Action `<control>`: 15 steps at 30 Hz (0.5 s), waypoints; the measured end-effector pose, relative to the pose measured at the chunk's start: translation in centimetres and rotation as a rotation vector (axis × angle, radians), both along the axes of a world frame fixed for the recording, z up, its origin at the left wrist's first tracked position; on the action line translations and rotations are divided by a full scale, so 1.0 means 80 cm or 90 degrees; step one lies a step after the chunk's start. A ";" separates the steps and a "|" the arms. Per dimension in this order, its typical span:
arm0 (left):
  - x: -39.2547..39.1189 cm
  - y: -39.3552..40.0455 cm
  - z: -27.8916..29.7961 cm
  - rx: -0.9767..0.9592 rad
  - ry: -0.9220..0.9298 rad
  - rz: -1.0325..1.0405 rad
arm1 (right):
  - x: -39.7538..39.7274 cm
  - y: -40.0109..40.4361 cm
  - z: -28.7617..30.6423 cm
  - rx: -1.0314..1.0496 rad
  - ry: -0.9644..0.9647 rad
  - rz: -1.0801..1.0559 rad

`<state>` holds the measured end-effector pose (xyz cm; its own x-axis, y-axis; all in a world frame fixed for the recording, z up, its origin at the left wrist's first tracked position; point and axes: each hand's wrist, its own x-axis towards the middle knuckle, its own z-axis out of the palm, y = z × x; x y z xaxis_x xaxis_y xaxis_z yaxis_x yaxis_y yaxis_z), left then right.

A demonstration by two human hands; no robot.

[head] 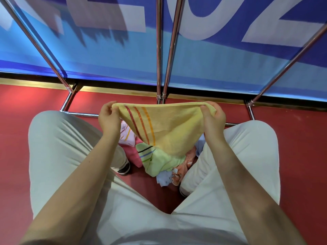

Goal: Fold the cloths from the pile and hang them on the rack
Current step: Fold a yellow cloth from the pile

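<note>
A yellow cloth (168,128) with red and orange stripes hangs stretched between my hands, its top edge level and doubled. My left hand (108,119) pinches its left corner and my right hand (213,119) pinches its right corner. Under it, on the red floor between my knees, lies the pile (159,161): a green striped cloth, pink, orange and pale blue ones, partly hidden by the yellow cloth. The chrome rack (159,50) rises just beyond my hands, its poles running up and its base bars on the floor.
A blue and white banner (230,64) stands behind the rack. My knees in pale trousers (58,147) flank the pile, a shoe (124,167) showing at the left. Red floor (300,156) spreads to both sides.
</note>
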<state>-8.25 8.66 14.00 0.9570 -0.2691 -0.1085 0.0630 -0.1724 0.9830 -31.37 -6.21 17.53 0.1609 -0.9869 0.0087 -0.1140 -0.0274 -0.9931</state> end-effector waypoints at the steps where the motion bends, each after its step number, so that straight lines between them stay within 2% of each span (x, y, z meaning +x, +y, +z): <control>1: 0.002 0.001 0.000 -0.010 0.021 0.008 | 0.002 0.004 0.000 0.002 0.000 0.013; 6: 0.001 0.002 0.009 -0.037 -0.005 -0.030 | 0.005 0.007 -0.002 0.044 -0.026 -0.001; 10: -0.007 0.001 0.011 -0.009 -0.060 -0.079 | 0.003 0.004 -0.001 0.080 -0.057 -0.032; 15: -0.013 -0.002 0.012 -0.003 -0.070 -0.106 | 0.004 0.005 -0.001 0.082 -0.057 -0.003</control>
<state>-9.32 8.48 14.92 0.9055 -0.4244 -0.0039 -0.0742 -0.1673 0.9831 -31.03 -5.81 17.46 0.1599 -0.9817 -0.1033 -0.0242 0.1007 -0.9946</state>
